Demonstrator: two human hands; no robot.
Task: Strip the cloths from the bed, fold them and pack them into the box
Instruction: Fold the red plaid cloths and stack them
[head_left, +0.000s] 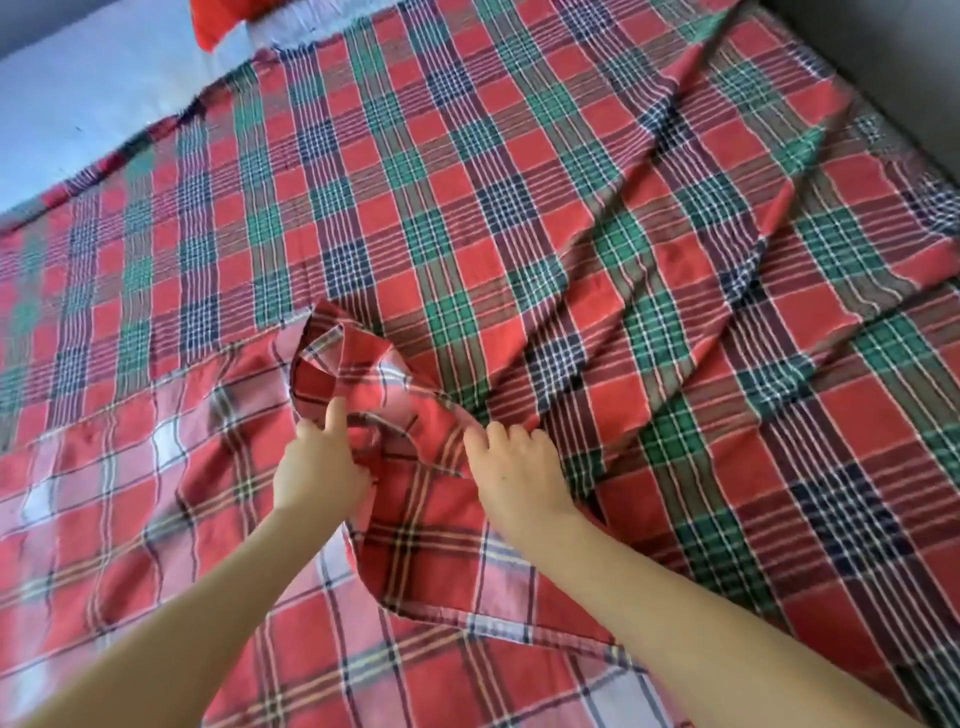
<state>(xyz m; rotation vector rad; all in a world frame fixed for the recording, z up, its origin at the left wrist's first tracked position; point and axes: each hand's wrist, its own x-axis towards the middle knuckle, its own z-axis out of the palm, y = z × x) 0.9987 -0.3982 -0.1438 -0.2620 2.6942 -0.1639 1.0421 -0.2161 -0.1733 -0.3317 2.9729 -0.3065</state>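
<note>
The bed (104, 104) shows a bare pale-blue patch at its far left corner. A red, green and navy checked cloth (415, 182) covers most of it, creased in long diagonal folds toward the right. A second red cloth (182, 519) with thin white and yellow lines lies across the near side, overlapping the first. A bright red item (218, 21) sits at the far edge. The left hand (319, 467) grips this nearer cloth's bunched corner, and the right hand (514, 467), just beside it, curls over the same raised fold.
</note>
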